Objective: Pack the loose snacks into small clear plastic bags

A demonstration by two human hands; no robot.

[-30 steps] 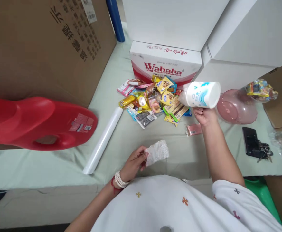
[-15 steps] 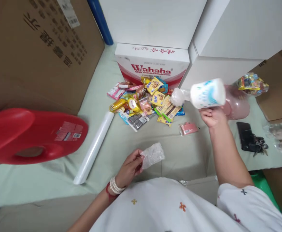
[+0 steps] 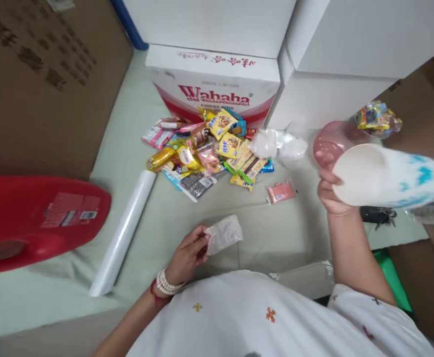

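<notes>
My left hand (image 3: 189, 250) pinches a crumpled clear plastic wrapper (image 3: 224, 234) between thumb and fingers, low above the cloth in front of my body. To the right, my right hand (image 3: 334, 193) grips the rim of a white paper cup (image 3: 406, 176) with a blue pattern. The cup lies sideways in the air, its mouth facing left and its base pointing right; motion blurs it a little. Beyond the hands lies a pile of packaged snacks (image 3: 202, 153). Nearer me is a single pink packet (image 3: 281, 192).
Crumpled clear plastic (image 3: 291, 145) lies between the snacks and a pink see-through container (image 3: 330, 134). A plastic roll (image 3: 124, 233) and a red jug (image 3: 53, 218) are at left. A Wahaha box (image 3: 217, 91) stands behind. Keys (image 3: 386, 216) show partly below the cup.
My right hand has swung the cup rightward and turned it, so its open mouth now shows. The left hand keeps the plastic wrapper. The view has shifted slightly.
</notes>
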